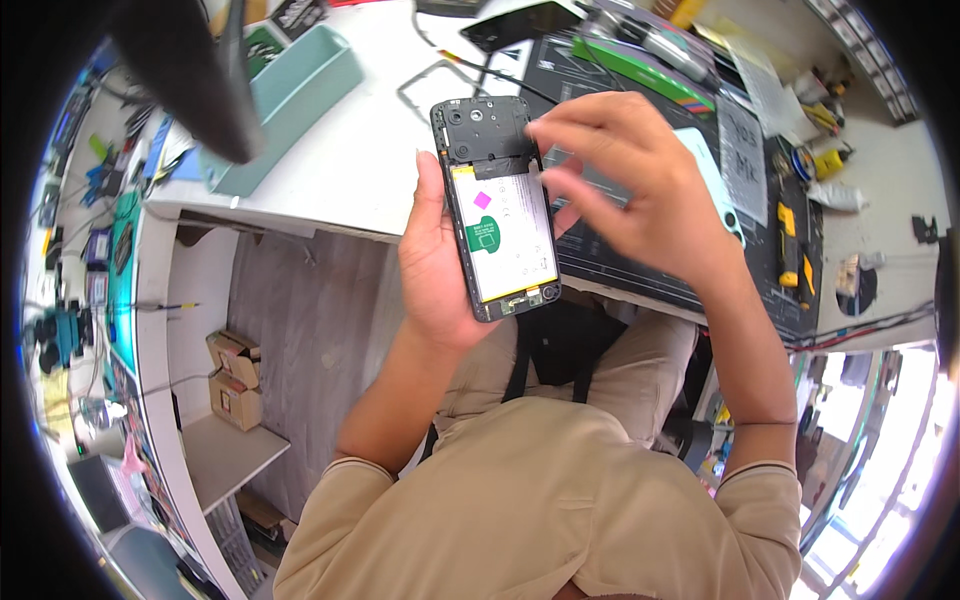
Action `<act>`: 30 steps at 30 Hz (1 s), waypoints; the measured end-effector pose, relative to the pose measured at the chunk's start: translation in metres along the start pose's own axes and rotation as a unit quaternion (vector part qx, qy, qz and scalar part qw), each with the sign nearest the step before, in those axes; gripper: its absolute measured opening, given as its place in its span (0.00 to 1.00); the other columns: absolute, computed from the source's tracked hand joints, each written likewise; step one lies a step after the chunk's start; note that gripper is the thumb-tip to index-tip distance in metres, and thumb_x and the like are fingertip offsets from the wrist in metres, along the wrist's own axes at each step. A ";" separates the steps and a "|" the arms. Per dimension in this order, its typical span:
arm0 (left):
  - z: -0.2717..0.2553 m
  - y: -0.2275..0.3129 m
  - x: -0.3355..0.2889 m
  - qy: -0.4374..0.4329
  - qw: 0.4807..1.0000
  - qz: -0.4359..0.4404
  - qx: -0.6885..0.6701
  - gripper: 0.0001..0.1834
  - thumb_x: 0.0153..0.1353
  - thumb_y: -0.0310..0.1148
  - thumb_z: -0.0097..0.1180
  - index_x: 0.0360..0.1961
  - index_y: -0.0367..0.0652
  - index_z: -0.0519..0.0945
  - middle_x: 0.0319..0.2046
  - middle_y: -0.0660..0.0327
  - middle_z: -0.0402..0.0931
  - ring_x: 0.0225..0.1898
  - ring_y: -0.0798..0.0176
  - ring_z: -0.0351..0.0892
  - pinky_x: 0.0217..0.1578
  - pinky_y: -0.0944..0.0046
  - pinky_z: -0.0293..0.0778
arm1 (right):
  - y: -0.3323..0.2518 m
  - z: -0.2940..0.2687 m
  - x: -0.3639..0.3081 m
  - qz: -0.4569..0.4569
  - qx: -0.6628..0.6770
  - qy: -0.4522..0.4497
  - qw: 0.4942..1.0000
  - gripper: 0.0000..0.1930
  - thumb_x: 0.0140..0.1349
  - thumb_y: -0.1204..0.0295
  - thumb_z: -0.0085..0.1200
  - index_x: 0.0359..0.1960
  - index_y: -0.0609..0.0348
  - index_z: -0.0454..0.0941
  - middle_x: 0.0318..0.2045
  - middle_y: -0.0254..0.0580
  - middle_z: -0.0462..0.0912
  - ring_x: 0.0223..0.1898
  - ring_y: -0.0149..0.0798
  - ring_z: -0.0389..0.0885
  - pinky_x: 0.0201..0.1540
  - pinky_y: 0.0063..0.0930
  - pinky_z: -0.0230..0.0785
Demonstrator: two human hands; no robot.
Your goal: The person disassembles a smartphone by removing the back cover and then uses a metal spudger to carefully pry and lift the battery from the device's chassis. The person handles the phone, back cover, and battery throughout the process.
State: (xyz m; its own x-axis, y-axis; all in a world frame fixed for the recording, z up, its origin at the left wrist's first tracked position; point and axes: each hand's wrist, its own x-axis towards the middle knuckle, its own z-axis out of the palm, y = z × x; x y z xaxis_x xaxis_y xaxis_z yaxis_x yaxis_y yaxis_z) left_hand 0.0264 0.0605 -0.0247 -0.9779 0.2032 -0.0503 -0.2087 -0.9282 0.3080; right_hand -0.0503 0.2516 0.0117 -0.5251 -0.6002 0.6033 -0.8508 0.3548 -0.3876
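2 hands, 1 phone in play. Left hand (437,255) is clamped on the phone (470,262), thumb along its left edge, palm behind. Phone is held up off the table (385,195), battery side up, top end tilted slightly left.

Right hand (541,155) is at the phone's upper right edge, index and thumb spread with a gap between them. Can't tell if those tips touch the phone. Hands are near each other, phone between.

Phone back is off: 1 black plate (500,135) at the top end, right by the right fingertips; 1 white battery (515,245) below it, nearer the left palm. On the battery: 1 magenta diamond (482,200), 1 green label (484,238).

Around the hands:
- 1 black mat (625,245) under and beyond the right hand.
- 1 pale panel (712,178) on the mat, just right of the right hand, partly hidden by it.
- 1 yellow tool (787,245), farther right of the right hand.
- 1 clear bag (742,165), between panel and tool, beyond the right wrist.
- 1 black screen (522,25), well ahead of both hands.
- 1 thin grey frame (408,93), ahead of the left hand.
- 1 teal tray (300,120), ahead and left of the left hand.
- 2 cardboard boxes (237,402), low and well left of the left hand, stacked.
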 end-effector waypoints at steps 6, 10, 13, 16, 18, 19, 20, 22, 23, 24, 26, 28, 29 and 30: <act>-0.007 -0.025 0.014 -0.040 0.995 -0.087 -0.029 0.39 0.83 0.64 0.30 0.70 0.40 0.72 0.60 0.53 0.80 0.62 0.56 0.83 0.63 0.52 0.80 | -0.007 -0.011 -0.011 -0.042 -0.127 -0.017 0.991 0.16 0.55 0.76 0.73 0.45 0.59 0.87 0.44 0.38 0.86 0.49 0.46 0.85 0.49 0.38 0.81; -0.004 -0.034 0.016 -0.056 0.991 -0.111 -0.056 0.39 0.83 0.64 0.29 0.69 0.39 0.71 0.60 0.53 0.80 0.62 0.56 0.83 0.63 0.52 0.80 | -0.003 -0.015 -0.017 -0.049 -0.155 0.007 0.987 0.14 0.54 0.77 0.73 0.43 0.59 0.87 0.41 0.37 0.86 0.45 0.45 0.87 0.46 0.37 0.82; -0.006 -0.036 0.016 -0.077 0.988 -0.121 -0.058 0.40 0.83 0.65 0.28 0.70 0.39 0.71 0.60 0.53 0.80 0.63 0.56 0.82 0.64 0.52 0.79 | -0.003 -0.016 -0.018 -0.040 -0.147 0.032 0.988 0.13 0.55 0.79 0.72 0.41 0.59 0.86 0.40 0.37 0.87 0.43 0.45 0.87 0.43 0.36 0.82; -0.007 -0.037 0.017 -0.116 0.982 -0.124 -0.084 0.41 0.83 0.65 0.27 0.70 0.39 0.71 0.61 0.52 0.80 0.63 0.55 0.82 0.65 0.51 0.78 | -0.005 -0.016 -0.018 -0.028 -0.132 0.038 0.990 0.12 0.56 0.81 0.71 0.42 0.59 0.86 0.40 0.38 0.87 0.41 0.45 0.87 0.41 0.35 0.82; -0.005 -0.037 0.015 -0.111 0.982 -0.122 -0.089 0.41 0.83 0.65 0.27 0.71 0.39 0.71 0.61 0.52 0.80 0.63 0.55 0.82 0.66 0.50 0.78 | -0.007 -0.016 -0.019 -0.013 -0.119 0.040 0.992 0.11 0.57 0.81 0.70 0.42 0.59 0.86 0.41 0.39 0.87 0.39 0.44 0.87 0.40 0.35 0.82; -0.003 -0.038 0.015 -0.109 0.982 -0.121 -0.093 0.41 0.83 0.65 0.27 0.71 0.39 0.71 0.61 0.51 0.80 0.63 0.55 0.82 0.66 0.49 0.77 | -0.010 -0.016 -0.019 0.000 -0.111 0.042 0.993 0.11 0.58 0.81 0.70 0.42 0.59 0.85 0.41 0.39 0.87 0.38 0.43 0.87 0.39 0.34 0.82; -0.002 -0.038 0.014 -0.106 0.982 -0.118 -0.099 0.41 0.82 0.65 0.27 0.71 0.39 0.71 0.62 0.51 0.79 0.63 0.54 0.82 0.67 0.48 0.77 | -0.011 -0.016 -0.019 0.012 -0.103 0.044 0.994 0.11 0.59 0.81 0.70 0.42 0.59 0.85 0.41 0.38 0.87 0.38 0.42 0.86 0.39 0.34 0.82; 0.001 -0.039 0.013 -0.102 0.982 -0.112 -0.113 0.41 0.82 0.65 0.27 0.72 0.40 0.70 0.63 0.51 0.79 0.63 0.54 0.81 0.68 0.47 0.76 | -0.013 -0.019 -0.018 0.035 -0.094 0.044 0.994 0.10 0.60 0.81 0.69 0.42 0.60 0.85 0.41 0.39 0.87 0.36 0.41 0.86 0.38 0.31 0.82; -0.002 -0.039 0.013 -0.100 0.986 -0.108 -0.079 0.41 0.82 0.65 0.28 0.72 0.40 0.70 0.64 0.51 0.78 0.65 0.54 0.80 0.68 0.46 0.75 | -0.014 -0.021 -0.018 0.047 -0.089 0.044 0.994 0.09 0.61 0.81 0.68 0.43 0.60 0.85 0.41 0.39 0.87 0.35 0.40 0.86 0.38 0.29 0.82; -0.006 -0.039 0.013 -0.099 0.989 -0.105 -0.045 0.41 0.82 0.66 0.28 0.73 0.40 0.70 0.65 0.51 0.78 0.66 0.54 0.79 0.69 0.46 0.75 | -0.013 -0.022 -0.017 0.055 -0.076 0.044 0.995 0.09 0.62 0.80 0.68 0.44 0.61 0.85 0.41 0.39 0.88 0.35 0.38 0.86 0.38 0.28 0.82; -0.006 -0.039 0.013 -0.078 0.992 -0.100 -0.021 0.42 0.82 0.66 0.29 0.74 0.40 0.68 0.67 0.51 0.75 0.69 0.52 0.76 0.70 0.44 0.73 | -0.012 -0.025 -0.015 0.071 -0.050 0.043 0.995 0.09 0.64 0.80 0.66 0.45 0.61 0.86 0.41 0.38 0.88 0.34 0.34 0.85 0.37 0.26 0.81; 0.002 -0.039 0.011 -0.040 0.994 -0.098 -0.041 0.43 0.81 0.67 0.30 0.76 0.40 0.66 0.71 0.49 0.72 0.73 0.48 0.72 0.71 0.42 0.72 | -0.011 -0.030 -0.012 0.123 -0.003 0.044 0.991 0.09 0.66 0.79 0.65 0.47 0.61 0.86 0.41 0.37 0.89 0.35 0.31 0.85 0.38 0.25 0.80; 0.003 -0.039 0.010 -0.040 0.993 -0.098 -0.045 0.44 0.81 0.67 0.30 0.77 0.40 0.64 0.73 0.49 0.69 0.74 0.46 0.70 0.71 0.40 0.71 | -0.011 -0.031 -0.010 0.150 0.020 0.043 0.988 0.09 0.67 0.78 0.65 0.47 0.62 0.86 0.42 0.36 0.89 0.35 0.29 0.85 0.38 0.25 0.80; 0.004 -0.039 0.010 -0.041 0.993 -0.100 -0.048 0.45 0.81 0.68 0.30 0.78 0.39 0.63 0.75 0.48 0.67 0.75 0.43 0.68 0.71 0.39 0.71 | -0.007 -0.034 -0.009 0.206 0.061 0.055 0.975 0.09 0.68 0.77 0.65 0.48 0.61 0.87 0.42 0.36 0.89 0.35 0.28 0.85 0.39 0.26 0.80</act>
State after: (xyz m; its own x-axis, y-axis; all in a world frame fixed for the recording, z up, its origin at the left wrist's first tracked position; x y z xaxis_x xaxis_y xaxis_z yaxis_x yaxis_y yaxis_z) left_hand 0.0251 0.1001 -0.0330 -0.9125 0.4085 -0.0224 -0.4039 -0.8908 0.2081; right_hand -0.0400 0.2792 0.0328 -0.8267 -0.3416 0.4470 -0.5617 0.4573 -0.6894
